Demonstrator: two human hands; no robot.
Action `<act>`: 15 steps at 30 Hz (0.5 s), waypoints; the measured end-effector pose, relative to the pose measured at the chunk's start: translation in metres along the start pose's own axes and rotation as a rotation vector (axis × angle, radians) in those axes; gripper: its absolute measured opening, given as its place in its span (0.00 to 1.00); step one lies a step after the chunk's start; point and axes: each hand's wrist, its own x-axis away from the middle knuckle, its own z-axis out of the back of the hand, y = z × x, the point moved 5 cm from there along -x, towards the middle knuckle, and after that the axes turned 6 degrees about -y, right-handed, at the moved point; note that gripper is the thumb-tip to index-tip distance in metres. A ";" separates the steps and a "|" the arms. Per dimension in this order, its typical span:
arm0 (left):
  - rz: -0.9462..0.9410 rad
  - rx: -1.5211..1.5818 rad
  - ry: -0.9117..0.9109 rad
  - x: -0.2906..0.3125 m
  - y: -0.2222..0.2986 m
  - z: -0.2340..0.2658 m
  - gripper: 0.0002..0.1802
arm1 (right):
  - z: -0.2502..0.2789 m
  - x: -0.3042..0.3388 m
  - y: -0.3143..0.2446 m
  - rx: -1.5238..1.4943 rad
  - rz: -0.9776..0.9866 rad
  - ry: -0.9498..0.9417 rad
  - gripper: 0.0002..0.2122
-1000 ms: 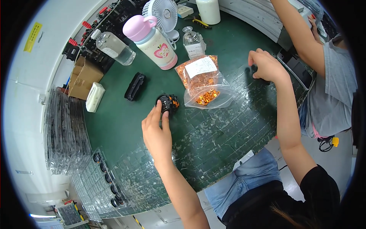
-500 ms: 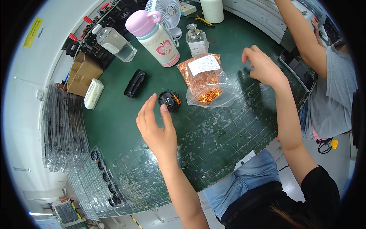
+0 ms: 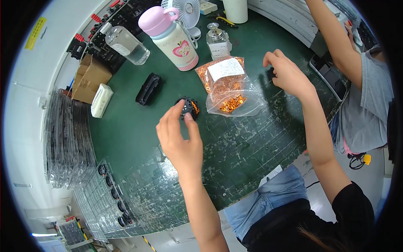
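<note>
Fingers (image 3: 174, 112) of the left hand (image 3: 183, 147) are parted widely from the thumb, the tips at the near left side of a round black-and-orange part (image 3: 191, 109); whether they touch it cannot be told. That part lies on the green counter (image 3: 126, 126), just left of an open clear bag (image 3: 217, 90) with small orange pieces (image 3: 232, 103) in it and a white label on top.

Beyond the bag, the right hand (image 3: 289, 76) hangs over the counter with its fingers curled; a small dark patch shows below them, and I cannot tell whether they grip anything.

Farther out, a black oblong holder (image 3: 148, 89) lies left of the round part. Behind the bag stand a squat glass bottle (image 3: 218, 44) and a pink-lidded flask (image 3: 176, 46). Toward the left edge are a white block (image 3: 102, 101), a cardboard box (image 3: 90, 80) and stacked clear trays (image 3: 67, 143). At far right is a co-worker in a grey top (image 3: 369, 96).
</note>
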 end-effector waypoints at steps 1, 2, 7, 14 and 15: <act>-0.021 -0.002 -0.001 0.001 0.004 -0.001 0.15 | 0.005 0.002 -0.009 -0.050 0.016 0.051 0.17; -0.019 -0.005 0.001 0.002 0.005 -0.003 0.15 | 0.011 0.004 -0.016 -0.101 0.031 0.101 0.16; -0.042 0.190 -0.138 0.009 0.018 -0.025 0.18 | 0.024 0.016 -0.055 -0.506 0.268 0.198 0.15; 0.204 0.707 -0.150 0.026 0.030 -0.053 0.33 | 0.005 0.056 -0.116 -1.035 0.671 0.052 0.15; 0.197 0.805 -0.124 0.028 0.023 -0.058 0.28 | 0.002 0.059 -0.118 -0.840 0.769 0.144 0.14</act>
